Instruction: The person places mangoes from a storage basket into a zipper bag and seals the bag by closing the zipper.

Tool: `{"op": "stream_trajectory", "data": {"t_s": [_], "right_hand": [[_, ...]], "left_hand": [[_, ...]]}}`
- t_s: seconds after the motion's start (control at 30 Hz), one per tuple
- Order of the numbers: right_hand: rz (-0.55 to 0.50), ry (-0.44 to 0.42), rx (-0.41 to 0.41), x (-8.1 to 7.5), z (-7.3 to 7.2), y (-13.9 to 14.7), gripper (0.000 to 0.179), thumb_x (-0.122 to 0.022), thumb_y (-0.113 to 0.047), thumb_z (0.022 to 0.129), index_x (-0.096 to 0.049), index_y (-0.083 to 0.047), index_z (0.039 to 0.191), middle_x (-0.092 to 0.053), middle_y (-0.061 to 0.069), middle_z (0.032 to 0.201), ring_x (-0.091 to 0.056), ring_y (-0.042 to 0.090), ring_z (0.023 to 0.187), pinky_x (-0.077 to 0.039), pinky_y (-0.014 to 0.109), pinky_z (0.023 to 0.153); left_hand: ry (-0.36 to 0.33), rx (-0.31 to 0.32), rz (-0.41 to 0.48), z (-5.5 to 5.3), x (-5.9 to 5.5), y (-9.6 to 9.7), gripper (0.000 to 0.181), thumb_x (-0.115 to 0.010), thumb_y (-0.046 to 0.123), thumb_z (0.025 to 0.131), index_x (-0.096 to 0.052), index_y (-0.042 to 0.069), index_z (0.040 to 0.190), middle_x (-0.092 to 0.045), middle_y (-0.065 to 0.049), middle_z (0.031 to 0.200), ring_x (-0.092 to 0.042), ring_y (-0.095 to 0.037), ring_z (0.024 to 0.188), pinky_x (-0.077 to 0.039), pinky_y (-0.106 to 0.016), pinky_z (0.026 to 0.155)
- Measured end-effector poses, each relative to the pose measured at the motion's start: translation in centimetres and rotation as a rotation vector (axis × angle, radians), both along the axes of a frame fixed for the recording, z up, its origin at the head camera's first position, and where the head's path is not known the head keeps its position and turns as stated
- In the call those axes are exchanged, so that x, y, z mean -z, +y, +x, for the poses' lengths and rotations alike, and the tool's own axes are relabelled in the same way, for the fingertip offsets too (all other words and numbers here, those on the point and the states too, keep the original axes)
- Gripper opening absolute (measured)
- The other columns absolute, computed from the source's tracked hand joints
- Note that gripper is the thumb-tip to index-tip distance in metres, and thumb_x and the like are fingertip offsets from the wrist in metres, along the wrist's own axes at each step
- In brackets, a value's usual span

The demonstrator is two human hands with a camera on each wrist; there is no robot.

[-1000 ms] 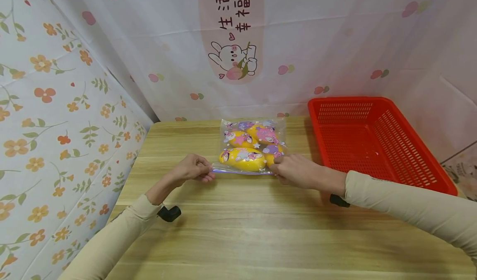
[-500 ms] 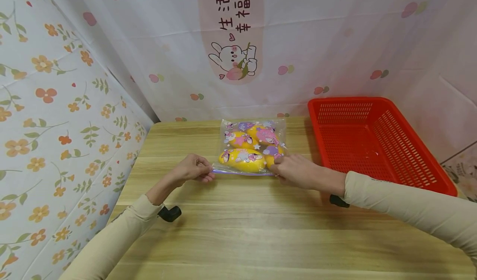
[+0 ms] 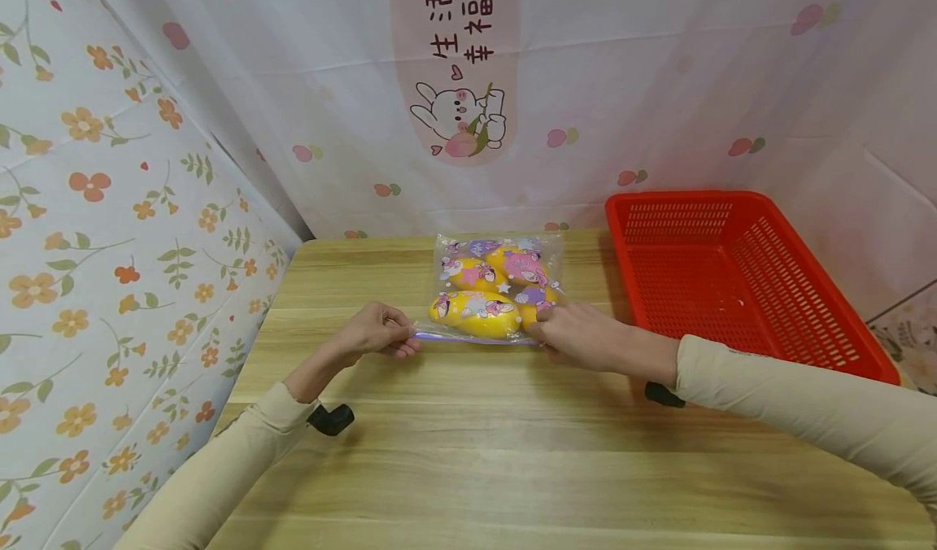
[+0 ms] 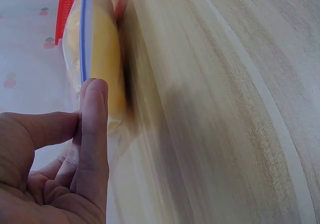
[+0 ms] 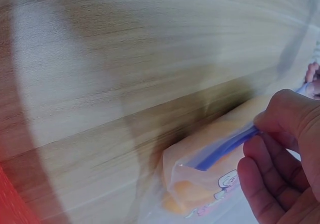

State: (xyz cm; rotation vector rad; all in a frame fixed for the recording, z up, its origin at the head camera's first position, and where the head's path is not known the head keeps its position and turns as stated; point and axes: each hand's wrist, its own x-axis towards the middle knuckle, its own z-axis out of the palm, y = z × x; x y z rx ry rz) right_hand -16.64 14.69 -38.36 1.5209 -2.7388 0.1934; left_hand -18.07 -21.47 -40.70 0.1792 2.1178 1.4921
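Note:
A clear zip bag (image 3: 446, 250) printed with pink and purple cartoon figures lies on the wooden table. Several yellow fruits (image 3: 476, 314), shaped like mangoes, fill it. Its purple zip strip (image 3: 468, 339) runs along the edge nearest me. My left hand (image 3: 382, 330) pinches the left end of that strip between thumb and fingers; the left wrist view shows the strip (image 4: 84, 38) leading away from the fingertips. Toward the right end, my right hand (image 3: 578, 334) pinches the strip (image 5: 220, 151) with thumb and finger, a short end sticking out past them. My right hand hides the bag's lower right corner.
A red plastic basket (image 3: 622, 241) stands at the right of the table, close beside my right forearm. A printed curtain (image 3: 351, 127) hangs behind the table, and a flowered one (image 3: 146, 273) borders the left side. Wooden tabletop (image 3: 468, 452) stretches in front of the bag.
Both hands keep their pinch and have shifted very slightly left along with the zip edge. The fruits and the basket stay where they were.

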Motion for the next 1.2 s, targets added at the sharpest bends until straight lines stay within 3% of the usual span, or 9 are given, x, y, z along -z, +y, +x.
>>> {"op": "stream_trajectory", "data": {"t_s": [0.6, 1.2], "right_hand": [[0.033, -0.022, 0.029, -0.5, 0.2, 0.1, 0.018, -0.083, -0.003, 0.081, -0.067, -0.01, 0.079, -0.051, -0.005, 0.07, -0.046, 0.012, 0.059, -0.039, 0.022, 0.05], [0.089, -0.043, 0.072, -1.0, 0.3, 0.2, 0.021, -0.084, -0.004, 0.08, -0.065, -0.012, 0.077, -0.05, -0.007, 0.068, -0.046, 0.011, 0.059, -0.04, 0.023, 0.049]], "left_hand": [[-0.009, 0.004, 0.02, 0.1, 0.2, -0.3, 0.017, -0.055, -0.006, 0.101, -0.062, -0.02, 0.106, -0.071, -0.03, 0.093, -0.073, -0.02, 0.074, -0.061, -0.034, 0.071], [-0.008, -0.009, 0.005, 0.2, 0.1, -0.4, 0.016, -0.055, -0.006, 0.101, -0.064, -0.019, 0.105, -0.071, -0.029, 0.093, -0.074, -0.026, 0.079, -0.06, -0.038, 0.074]]}}
